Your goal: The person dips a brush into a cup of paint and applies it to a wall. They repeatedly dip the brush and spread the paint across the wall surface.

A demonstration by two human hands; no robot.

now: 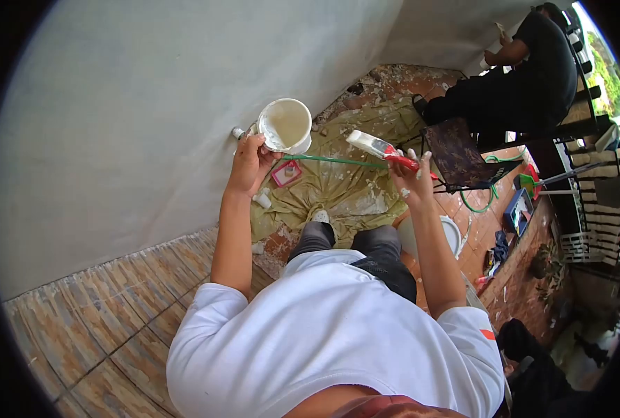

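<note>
My left hand (252, 161) grips the handle of a small white tub (285, 125) with pale paste or paint inside, held up close to the grey wall (150, 104). My right hand (411, 178), flecked with white, holds a red-handled brush or spreader (381, 148), whose white-coated blade points left toward the tub. I stand over a spattered olive drop cloth (351, 181) on the floor.
Another person in dark clothes (519, 76) sits on a dark chair (466, 157) at the back right, working at the wall. A white bucket (452, 233) stands by my right leg. A green hose (338, 161), tools and a blue case (519, 209) lie about. Tiled floor (115, 327) spreads to the left.
</note>
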